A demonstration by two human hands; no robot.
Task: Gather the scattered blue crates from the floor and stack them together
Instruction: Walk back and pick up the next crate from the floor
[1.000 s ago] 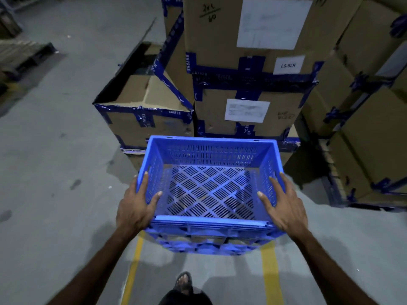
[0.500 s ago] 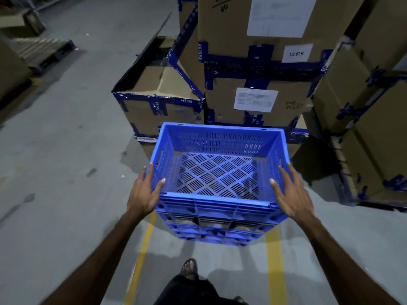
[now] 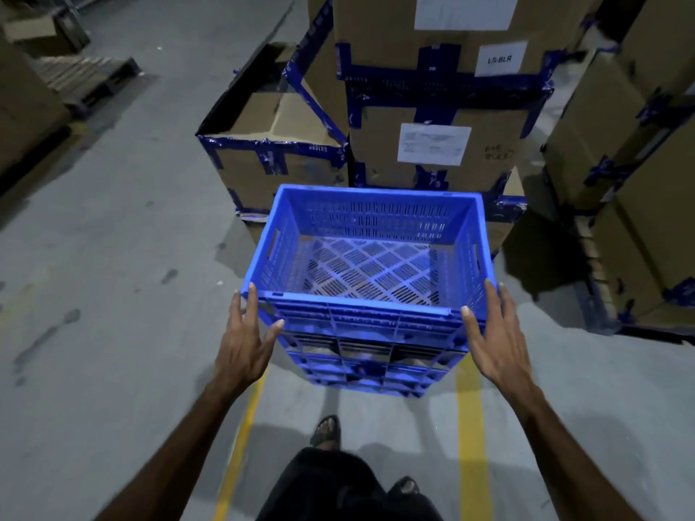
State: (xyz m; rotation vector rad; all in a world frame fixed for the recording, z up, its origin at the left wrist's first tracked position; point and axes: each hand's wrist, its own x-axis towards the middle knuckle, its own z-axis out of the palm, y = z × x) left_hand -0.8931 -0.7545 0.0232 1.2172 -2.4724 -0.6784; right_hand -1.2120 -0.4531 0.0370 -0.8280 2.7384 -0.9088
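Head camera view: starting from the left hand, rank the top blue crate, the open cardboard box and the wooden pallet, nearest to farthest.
From the left hand:
1. Top blue crate, its near-left corner at the fingertips.
2. Open cardboard box, on the floor beyond the crate, to the left.
3. Wooden pallet, far upper left.

Between the left hand (image 3: pixel 242 345) and the right hand (image 3: pixel 498 342) stands a stack of blue crates (image 3: pixel 370 295), moulded plastic with a slight sheen, the walls slotted and the top one's floor an open lattice. Beyond the hands, the cardboard boxes (image 3: pixel 432 118) are matt brown, bound with glossy, wrinkled blue tape (image 3: pixel 436 84) and carrying flat white paper labels (image 3: pixel 434 144). Beneath the hands, the floor (image 3: pixel 113 276) is dull grey concrete, scuffed and stained, with matt yellow painted lines (image 3: pixel 470 445). Far off beyond the left hand lies a rough wooden pallet (image 3: pixel 84 75).
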